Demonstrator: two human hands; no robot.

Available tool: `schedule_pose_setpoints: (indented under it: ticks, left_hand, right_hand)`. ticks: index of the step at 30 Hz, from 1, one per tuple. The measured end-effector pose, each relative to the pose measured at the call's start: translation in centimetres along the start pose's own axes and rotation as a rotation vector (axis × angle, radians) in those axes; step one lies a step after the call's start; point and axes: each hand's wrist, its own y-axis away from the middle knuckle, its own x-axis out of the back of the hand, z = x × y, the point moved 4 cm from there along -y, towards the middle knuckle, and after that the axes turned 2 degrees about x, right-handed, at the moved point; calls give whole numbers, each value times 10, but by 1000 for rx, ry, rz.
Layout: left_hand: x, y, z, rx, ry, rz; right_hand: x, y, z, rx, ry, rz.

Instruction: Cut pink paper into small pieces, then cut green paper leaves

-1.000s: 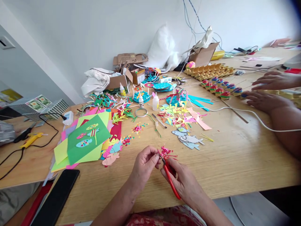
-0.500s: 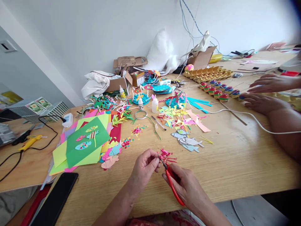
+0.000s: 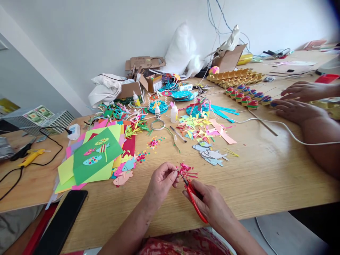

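My right hand (image 3: 209, 202) is wrapped round a pair of red-handled scissors (image 3: 195, 203), whose dark blades point up and left. The blade tips reach the fingertips of my left hand (image 3: 163, 179), which is closed in a pinch. What those fingers hold is too small and too hidden to make out. Just beyond the blades lies a little heap of pink-red paper snippets (image 3: 186, 170). Farther back rest grey-blue paper fish cutouts (image 3: 212, 156). Left of my hands, more coloured paper fish (image 3: 123, 177) lie beside a green sheet (image 3: 97, 159) bearing decorated fish.
A black phone (image 3: 62, 219) lies at the near left, with a yellow glue gun (image 3: 32, 157) beyond. Glue bottles (image 3: 174, 113) and paper scraps (image 3: 196, 125) occupy the middle. Another person's hands (image 3: 302, 102) are at the right, near painted egg-carton pieces (image 3: 243, 97) and a white cable (image 3: 292, 136).
The view has shifted slightly, so most things sit a little higher in the picture. Both my hands keep nearly the same pose, with the scissors still at the left fingertips.
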Motion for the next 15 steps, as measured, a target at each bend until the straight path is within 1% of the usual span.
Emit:
schedule_pose_setpoints:
  ticks: [5, 8, 11, 15]
  left_hand:
    - [0, 0, 0, 25, 8, 0]
    - [0, 0, 0, 46, 10, -8]
    - [0, 0, 1, 39, 21, -1]
    - [-2, 1, 3, 20, 40, -6]
  right_hand:
    - [0, 0, 2, -35, -6, -20]
    - [2, 0, 1, -38, -18, -53]
    - [5, -1, 0, -28, 0, -72]
    - [3, -3, -2, -7, -7, -64]
